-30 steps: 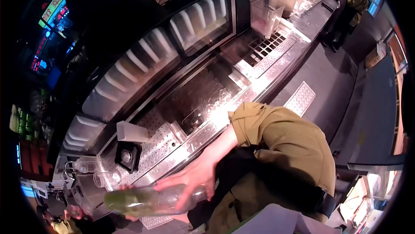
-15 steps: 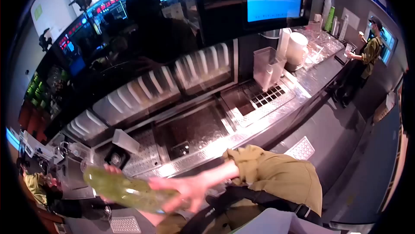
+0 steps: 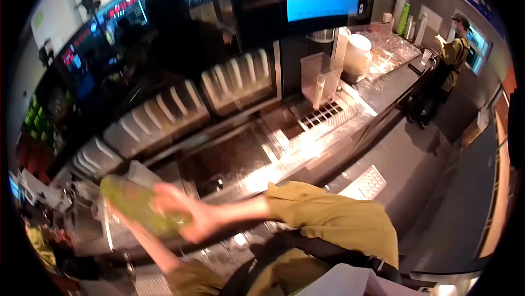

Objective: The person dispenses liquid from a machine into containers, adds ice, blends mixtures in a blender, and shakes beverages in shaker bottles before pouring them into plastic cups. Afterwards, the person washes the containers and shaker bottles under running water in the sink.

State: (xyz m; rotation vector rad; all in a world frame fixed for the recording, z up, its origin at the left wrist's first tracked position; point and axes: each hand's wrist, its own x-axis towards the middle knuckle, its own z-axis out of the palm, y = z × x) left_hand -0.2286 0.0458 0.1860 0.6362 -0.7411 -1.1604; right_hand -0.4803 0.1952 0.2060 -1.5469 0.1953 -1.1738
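Both my hands are on a see-through shaker (image 3: 128,200) with green contents, held tilted in front of the counter and blurred by motion. My right hand (image 3: 188,211) wraps its fingers round the lower right end. My left hand (image 3: 117,214) supports the shaker from the far left side, and its fingers are mostly hidden behind it. Just behind the shaker, a white upright container (image 3: 143,174) stands on the counter by the sink.
A steel sink (image 3: 224,159) and a drip grate (image 3: 328,113) are set into the counter. A clear bin (image 3: 319,80) and a white jug (image 3: 358,55) stand beyond. One co-worker (image 3: 454,55) is at the far right, another (image 3: 44,247) at the lower left.
The shaker has risen and turned steeper, with both hands still round it. The view has shifted, so the counter and screens appear farther left.
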